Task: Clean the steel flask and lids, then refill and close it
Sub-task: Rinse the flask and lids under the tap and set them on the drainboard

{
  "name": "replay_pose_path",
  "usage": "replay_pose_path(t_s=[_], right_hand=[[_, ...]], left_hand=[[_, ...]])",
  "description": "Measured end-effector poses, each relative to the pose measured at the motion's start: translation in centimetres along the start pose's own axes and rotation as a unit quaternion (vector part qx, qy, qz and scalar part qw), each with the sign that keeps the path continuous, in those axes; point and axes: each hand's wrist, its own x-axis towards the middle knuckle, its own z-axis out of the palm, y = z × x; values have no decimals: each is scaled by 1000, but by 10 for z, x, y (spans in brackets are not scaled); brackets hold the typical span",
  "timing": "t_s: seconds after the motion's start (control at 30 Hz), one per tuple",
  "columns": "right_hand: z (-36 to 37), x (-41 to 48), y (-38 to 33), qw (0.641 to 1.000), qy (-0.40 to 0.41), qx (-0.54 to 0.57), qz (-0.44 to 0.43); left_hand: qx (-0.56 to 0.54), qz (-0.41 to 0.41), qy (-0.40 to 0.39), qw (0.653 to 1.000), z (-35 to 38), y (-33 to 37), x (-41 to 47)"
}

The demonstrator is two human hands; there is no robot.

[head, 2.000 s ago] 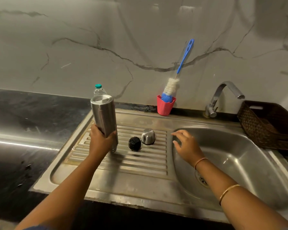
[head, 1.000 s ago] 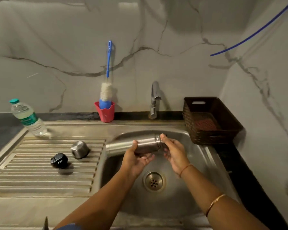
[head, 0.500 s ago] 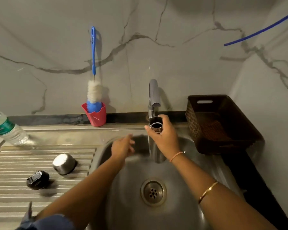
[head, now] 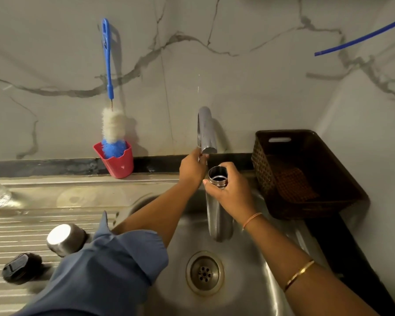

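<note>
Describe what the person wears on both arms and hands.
The left arm has a loose blue sleeve; the left hand is bare. The right arm shows no sleeve, only a thin orange wrist band and a gold bangle higher up; the right hand wears nothing.

Readable text, brands, numbers, signs: none. Steel flask (head: pixel 219 221), black lid (head: pixel 18 267), red cup (head: pixel 118 164): no legible marking.

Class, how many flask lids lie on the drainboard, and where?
2. The steel lid sits on the drainboard beside the sleeve; the black lid lies left of it, nearer the camera. The sleeve may hide more.
</note>
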Motion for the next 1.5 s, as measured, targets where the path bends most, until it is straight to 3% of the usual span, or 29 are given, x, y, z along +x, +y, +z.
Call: replay_pose_path(t_s=[0.17,0.33,0.43,0.53,0.6,0.73,0.87,0.97,1.07,1.23,1.3,1.4,1.5], right_hand=[[2,1,-2,1000,-8,8,7],[4,1,-7,1000,-19,12,2],[7,-1,-10,999,-37,24,-2],[7,1,-16,996,-68,52,1],[9,3,-18,990,-128,52,3],[7,7,-18,997,-60,53,23],[9,11,-25,991,-124,42,20],[10,10,-22,997,-66,39,24],[11,9,-22,998,-62,18,22],[14,13,-26,997,-32,59,46],[13,16,-21,985,21,126,120],[18,11,-14,949,64,212,223],[36,-4,-13,970,69,173,157]], left_hand=[[-34,-27,-5,999,-2,-5,3],[-140,-37,-31,989,-5,-11,-2],[-247,-58,-70,965,-9,-20,-11],[-304,-133,-111,937,-14,-39,-25],[-297,-152,-147,931,-18,-53,-36],[-268,-184,-181,928,-21,-59,-56],[-265,-171,-188,930,-23,-60,-68],[-262,-174,-185,931,-25,-56,-76],[-263,-167,-170,935,-27,-53,-83],[-226,-128,-224,939,-36,-61,-97],[-129,-69,-255,956,-42,-66,-97],[23,4,-238,971,-50,-71,-95],[-38,-24,-256,966,-55,-74,-101]])
